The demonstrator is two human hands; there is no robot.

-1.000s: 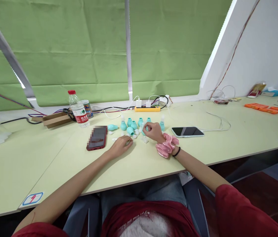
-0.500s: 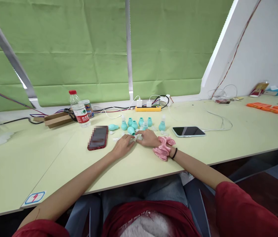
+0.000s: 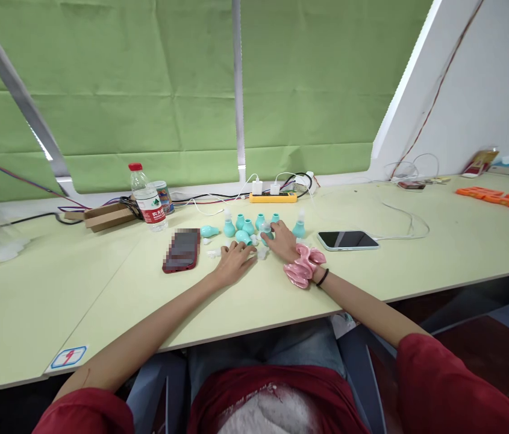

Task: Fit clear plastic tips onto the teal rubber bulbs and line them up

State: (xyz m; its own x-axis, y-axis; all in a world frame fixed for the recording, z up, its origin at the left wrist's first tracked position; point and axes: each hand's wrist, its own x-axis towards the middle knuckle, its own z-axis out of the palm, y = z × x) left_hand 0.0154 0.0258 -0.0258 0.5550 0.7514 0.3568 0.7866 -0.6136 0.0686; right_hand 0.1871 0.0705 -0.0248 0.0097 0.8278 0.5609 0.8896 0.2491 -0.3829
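- Right hand (image 3: pixel 282 242) — grip pinching capped teal bulb (image 3: pixel 264 229), upright, at or just over desk (image 3: pixel 290 301)
- Left hand (image 3: pixel 235 263) — grip loose, fingers spread, beside tipped teal bulb (image 3: pixel 243 237), clear piece (image 3: pixel 262 254)
- Standing teal bulbs (image 3: pixel 248 228) just behind

The left hand (image 3: pixel 232 265) is palm down, its fingers (image 3: pixel 242 252) spread and slightly bent, the left forearm (image 3: pixel 146 334) slanting back behind them. Right of those fingers, the right hand (image 3: pixel 284 244) curves inward, near but apart; the 2 hands do not touch.
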